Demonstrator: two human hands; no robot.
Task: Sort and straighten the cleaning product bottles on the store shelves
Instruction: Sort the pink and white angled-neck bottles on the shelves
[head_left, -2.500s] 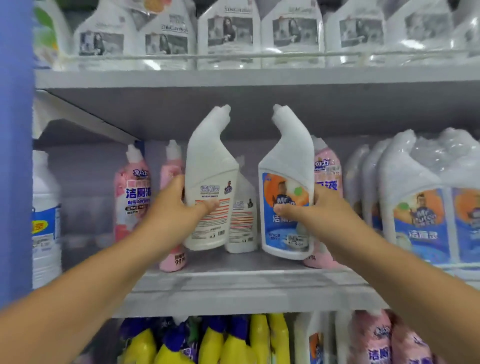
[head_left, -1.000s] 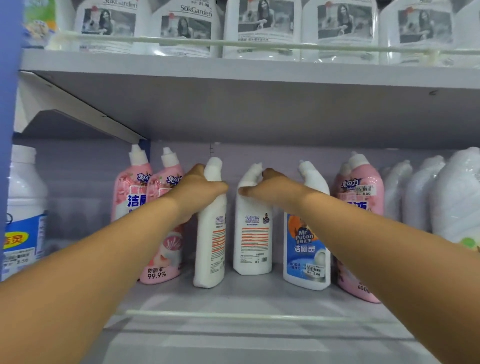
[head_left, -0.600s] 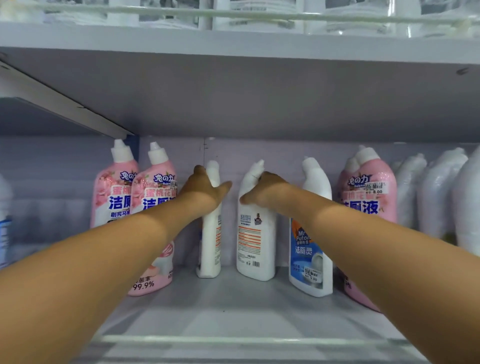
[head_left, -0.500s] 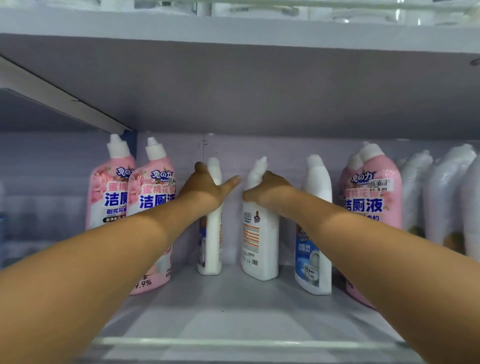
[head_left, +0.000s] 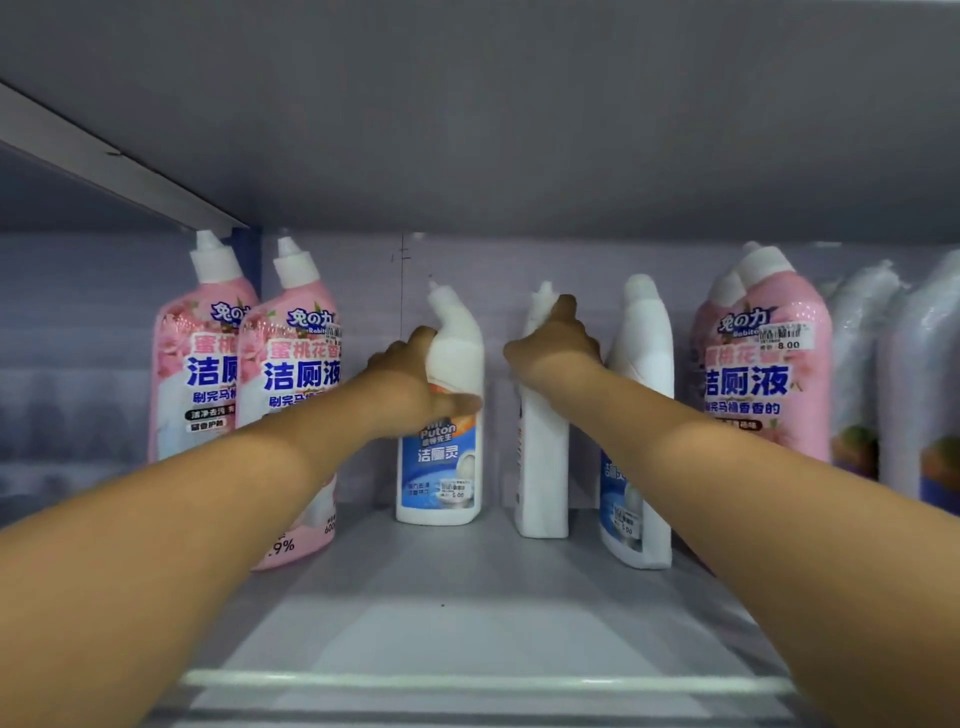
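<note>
- While both arms reach deep into the shelf, the left hand grips a white bottle with a blue label, with its fingers wrapped round the bottle's upper body and the thumb across the front.
- This bottle stands upright near the back wall, and its label faces the front. The hand hides the top of the label.
- The right hand holds the neck of a plain white bottle, with one finger up by the cap. This bottle is turned side-on, so only a thin strip of its label shows.
- Just to the right stands a third white bottle. The right arm covers part of its blue label.
- Two pink bottles stand at the left, close together. The left arm hides the lower part of the nearer one.
- More pink bottles stand at the right, one behind the other, with a price sticker on the front one. The right arm cuts off their bottoms.
- At the far right are wrapped white bottles. They are blurry and cut off by the edge.
- A pale rail runs along the shelf's front edge.
</note>
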